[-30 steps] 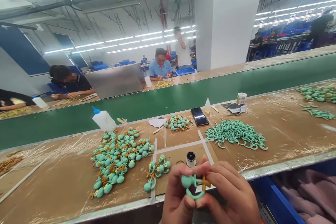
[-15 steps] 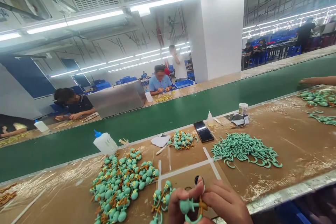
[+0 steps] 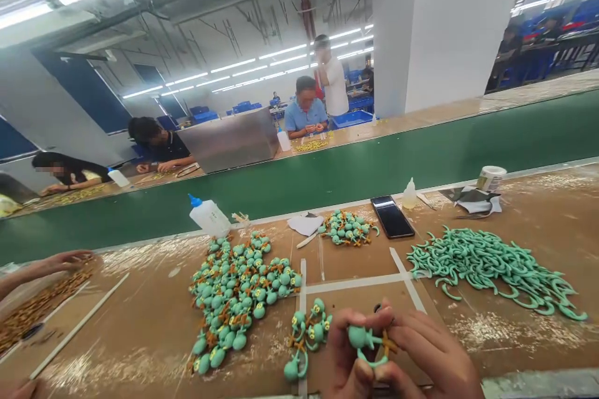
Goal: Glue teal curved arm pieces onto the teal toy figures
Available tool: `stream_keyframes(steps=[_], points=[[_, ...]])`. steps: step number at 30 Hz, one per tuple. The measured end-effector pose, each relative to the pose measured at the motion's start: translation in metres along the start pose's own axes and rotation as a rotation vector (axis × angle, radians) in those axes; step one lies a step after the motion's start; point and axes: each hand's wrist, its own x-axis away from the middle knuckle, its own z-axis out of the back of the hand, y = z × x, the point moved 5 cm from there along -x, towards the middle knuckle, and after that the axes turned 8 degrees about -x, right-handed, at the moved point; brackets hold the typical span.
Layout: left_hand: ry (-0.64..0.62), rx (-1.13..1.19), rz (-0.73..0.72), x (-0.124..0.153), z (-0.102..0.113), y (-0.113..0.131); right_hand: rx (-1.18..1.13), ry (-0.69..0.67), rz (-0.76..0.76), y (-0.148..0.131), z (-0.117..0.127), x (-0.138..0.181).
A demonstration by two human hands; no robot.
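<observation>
A small green toy figure [image 3: 359, 337] with a round head and an orange cross-shaped part is held between my two hands, low in the middle. My left hand [image 3: 340, 355] pinches it at the head side, fingers closed. At the orange part, the fingers of my right hand [image 3: 433, 352] are closed on the figure too. A curved green piece [image 3: 373, 360] runs beneath the figure, between my fingertips. Just left of my hands lies a small group of similar figures [image 3: 314, 327]. A dark spot shows at one fingertip; I cannot make out what it is.
A large heap of figures [image 3: 243, 299] lies left, a smaller heap [image 3: 346, 228] behind. Curved green pieces [image 3: 486, 265] are piled right. A phone [image 3: 393, 217], a dropper bottle [image 3: 409, 194] and a blue-capped bottle [image 3: 209, 217] stand along the green belt [image 3: 337, 177]. Another person's hand [image 3: 68, 259] reaches in left.
The view has swung, so the bench things sit further right or higher. Both my hands still hold the figure. A co-worker's arm now shows at the left; the one at the right is out of view.
</observation>
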Motion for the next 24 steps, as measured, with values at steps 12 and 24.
stream_keyframes(steps=[12, 24], points=[[-0.083, -0.028, 0.055, 0.016, -0.001, -0.012, -0.035, -0.04, -0.122, -0.004, 0.006, 0.031], [-0.013, 0.056, 0.053, 0.02, -0.011, -0.017, -0.002, 0.016, -0.075, 0.0, 0.011, 0.037]])
